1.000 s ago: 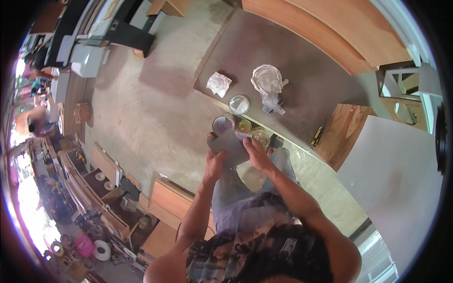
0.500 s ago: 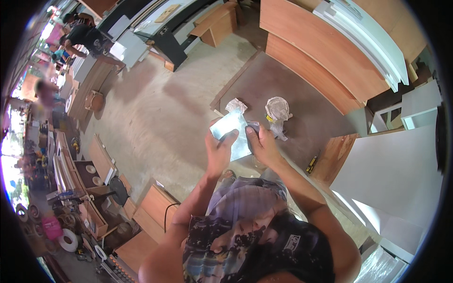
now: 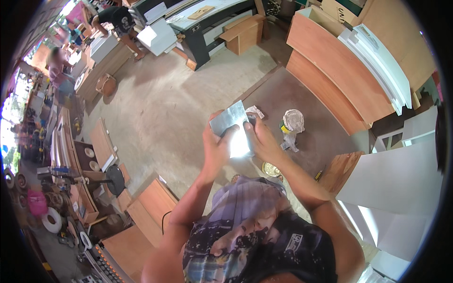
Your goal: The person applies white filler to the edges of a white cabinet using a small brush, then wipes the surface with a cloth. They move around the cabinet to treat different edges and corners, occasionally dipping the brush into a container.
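Note:
A thin, shiny metal sheet is held up in front of my body, its lower part glaring in the light. My left hand is closed on its left side, the thumb lying across the face. On the right side my right hand grips it, thumb on the front. Something dark shows by the right fingers, but I cannot make out what it is. Beyond the hands, a tin with crumpled plastic over it stands on the floor. A crumpled whitish wrapper lies partly behind the sheet.
A round gold lid lies near my feet. Curving wooden panels stand at the far right, and a white cabinet panel is close on my right. Boards lie at left. A person bends over a bench far left.
The sheet has tilted in my hands, so the glare now falls on its lower part. My view has shifted slightly left, and the gold lid has come into clearer sight.

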